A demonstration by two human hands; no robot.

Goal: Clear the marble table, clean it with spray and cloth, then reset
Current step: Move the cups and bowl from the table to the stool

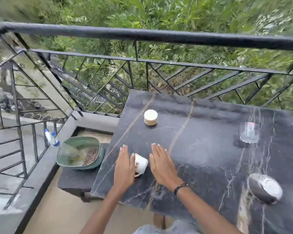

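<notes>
A black marble table fills the right half of the view. Near its left edge lies a white cup, tipped on its side between my hands. My left hand is flat with straight fingers, its thumb against the cup's left side. My right hand, also flat and open, hovers just right of the cup. A white jar with a lid stands farther back. A clear glass sits at the right, and a steel bowl lies at the near right.
A green basket with cloth inside rests on a dark low stool left of the table. A spray bottle lies on the grey ledge. A black metal railing runs behind the table, with greenery beyond.
</notes>
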